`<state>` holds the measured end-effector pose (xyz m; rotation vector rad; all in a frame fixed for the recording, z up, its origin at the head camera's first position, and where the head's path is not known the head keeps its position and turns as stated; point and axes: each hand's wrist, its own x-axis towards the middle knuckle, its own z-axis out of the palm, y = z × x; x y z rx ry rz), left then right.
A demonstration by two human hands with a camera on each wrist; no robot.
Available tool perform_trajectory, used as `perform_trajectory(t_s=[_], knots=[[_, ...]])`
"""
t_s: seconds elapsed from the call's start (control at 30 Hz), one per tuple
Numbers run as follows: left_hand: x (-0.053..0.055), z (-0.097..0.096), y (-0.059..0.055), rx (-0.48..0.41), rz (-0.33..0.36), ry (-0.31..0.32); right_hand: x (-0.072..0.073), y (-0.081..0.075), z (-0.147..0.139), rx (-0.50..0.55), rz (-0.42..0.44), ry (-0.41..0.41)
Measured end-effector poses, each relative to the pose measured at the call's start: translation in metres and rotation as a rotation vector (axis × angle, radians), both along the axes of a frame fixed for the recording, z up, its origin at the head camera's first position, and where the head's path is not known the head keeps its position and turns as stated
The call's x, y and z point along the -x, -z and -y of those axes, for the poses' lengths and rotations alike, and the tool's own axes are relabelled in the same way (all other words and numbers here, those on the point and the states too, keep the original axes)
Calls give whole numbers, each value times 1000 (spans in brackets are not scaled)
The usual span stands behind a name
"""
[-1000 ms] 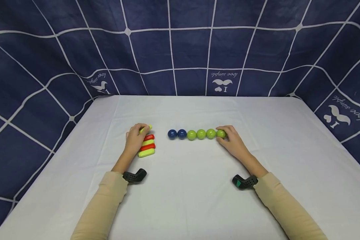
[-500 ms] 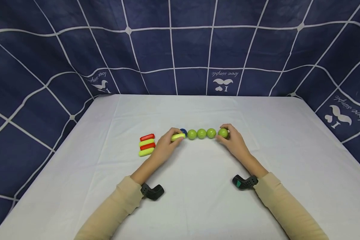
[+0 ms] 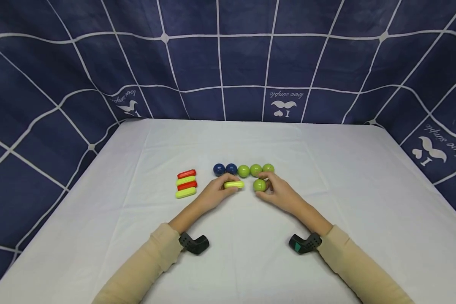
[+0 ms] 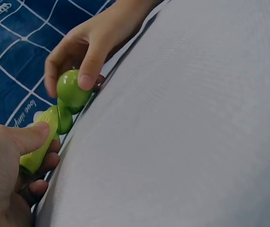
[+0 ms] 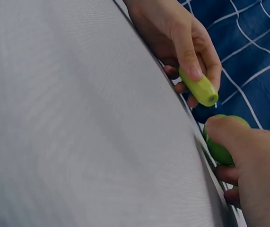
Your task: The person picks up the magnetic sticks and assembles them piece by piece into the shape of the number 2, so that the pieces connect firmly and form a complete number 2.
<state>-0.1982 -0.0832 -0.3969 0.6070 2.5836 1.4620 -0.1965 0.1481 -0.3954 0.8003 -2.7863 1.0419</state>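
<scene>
My left hand (image 3: 214, 195) pinches a short yellow stick-shaped piece (image 3: 234, 184) between thumb and fingers. In the right wrist view, that yellow piece (image 5: 200, 89) has a small dark spot on its end face. My right hand (image 3: 283, 195) holds a glossy green ball (image 3: 259, 185) by thumb and fingertips. Piece and ball face each other a short gap apart, on the near side of a row of balls. Two dark blue balls (image 3: 218, 169) form that row's left part, and three green balls (image 3: 256, 170) its right.
Left of the hands, two red pieces (image 3: 186, 174) and two yellow pieces (image 3: 185, 193) lie alternating in a short column. A white cloth covers the table (image 3: 228, 253). Behind it hangs a navy curtain (image 3: 243, 63) with white grid lines.
My left hand has carried the yellow piece from the column's far end rightward and then nearer. My right hand has taken the green ball off the row's right end and brought it leftward and nearer.
</scene>
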Motion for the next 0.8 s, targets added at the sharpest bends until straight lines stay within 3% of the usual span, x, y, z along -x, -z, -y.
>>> perform_trajectory(t_s=[0.23,0.67,0.8], knots=[[2,-1,4,46,-95,-10,1,-2,0,4,44,-8],[0,-8,0,65,-120,-5,-1,-3,6,-18,-3,-50],[0,-3,-4,52,-199,-78,-1,-4,3,-33,2,-42]])
